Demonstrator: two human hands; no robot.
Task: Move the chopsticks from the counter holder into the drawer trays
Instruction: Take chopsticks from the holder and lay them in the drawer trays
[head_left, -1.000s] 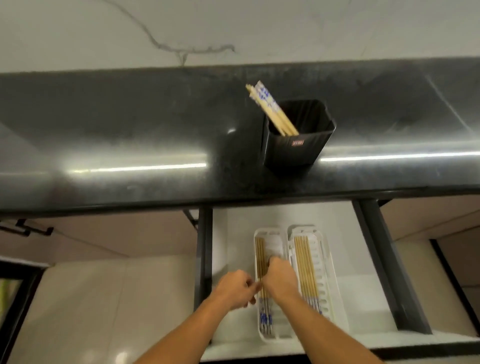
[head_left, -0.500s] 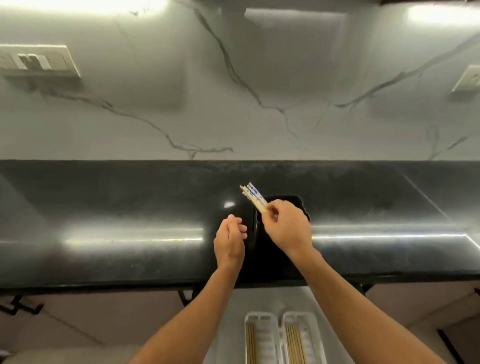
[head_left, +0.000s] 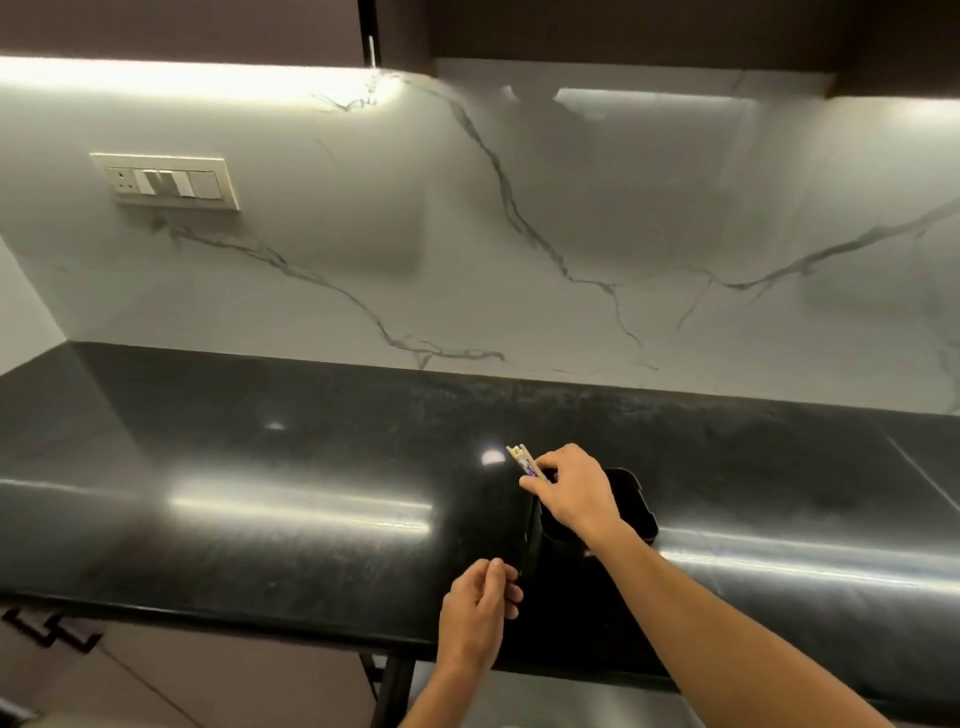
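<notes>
Pinching the chopsticks (head_left: 525, 464) just below their patterned top ends, the right hand (head_left: 576, 493) sits over the mouth of the black holder (head_left: 631, 512) in the head view, with thumb and curled fingers closed round the small bundle. Only the top ends show, slanting up and left past the fingertips. The rest is hidden behind the hand and inside the holder, so I cannot tell whether the tips have cleared the rim. Gripping high likely lets the sticks slide out along their own length without catching the wall.

The left hand (head_left: 478, 618) hovers just beside the holder's near left corner, over the front edge of the dark desk (head_left: 260, 493). Its fingers are loosely curled with nothing visible in them, and I cannot tell whether they touch the holder. That spot would suit steadying the light container against tipping, or taking the bundle to square it up.

The holder stands upright close to the desk's front edge, above a pale grey strip that is probably the open drawer (head_left: 561, 699); the trays are out of frame. Behind, a veined marble backsplash (head_left: 519, 234) carries a switch plate (head_left: 166, 182). The step in hand looks like lifting this bundle out, with the carry down to the trays not yet begun.
</notes>
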